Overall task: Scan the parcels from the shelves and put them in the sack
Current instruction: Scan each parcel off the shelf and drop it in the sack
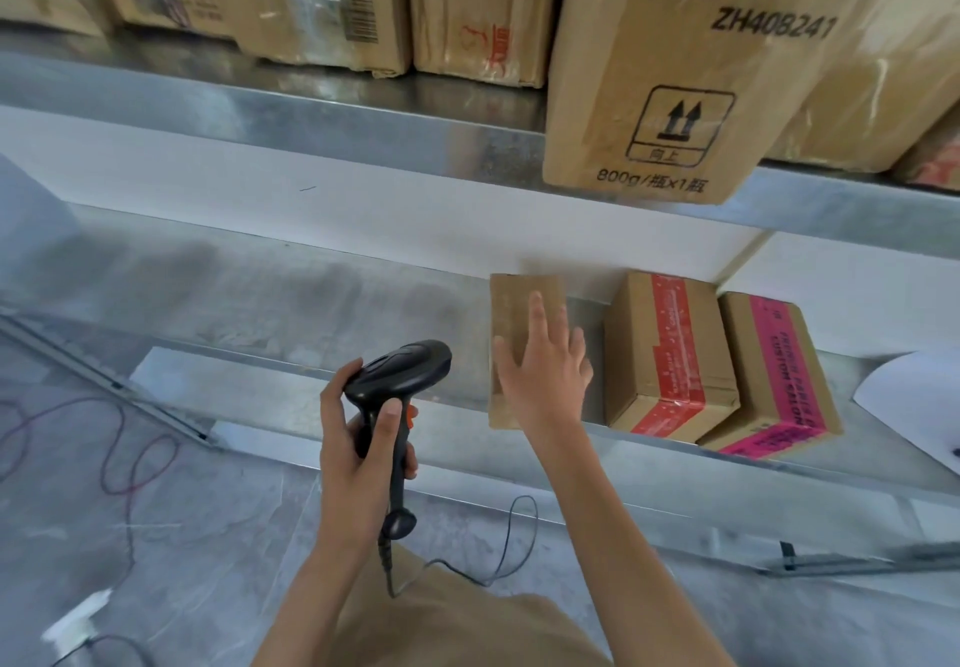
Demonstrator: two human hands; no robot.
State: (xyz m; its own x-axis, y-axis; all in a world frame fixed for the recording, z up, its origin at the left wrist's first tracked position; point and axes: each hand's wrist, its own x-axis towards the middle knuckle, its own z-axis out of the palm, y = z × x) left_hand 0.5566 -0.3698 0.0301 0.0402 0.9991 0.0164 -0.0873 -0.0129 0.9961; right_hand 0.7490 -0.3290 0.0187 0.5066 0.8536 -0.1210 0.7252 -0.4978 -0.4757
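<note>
The left hand (358, 450) grips a black barcode scanner (397, 396) by its handle. Just right, the right hand (545, 365) lies flat, fingers spread, on a plain cardboard parcel (514, 302) on the lower shelf (311, 297), beside a red-taped parcel (670, 354) and a pink-taped parcel (774, 375).

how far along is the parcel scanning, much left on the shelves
Done: the lower shelf is bare left of the parcels, though the sack is out of view. In hand: the left hand grips the scanner; the right hand lies flat on the plain box. Left: the red-taped box, the pink-taped box and the cartons above.
</note>
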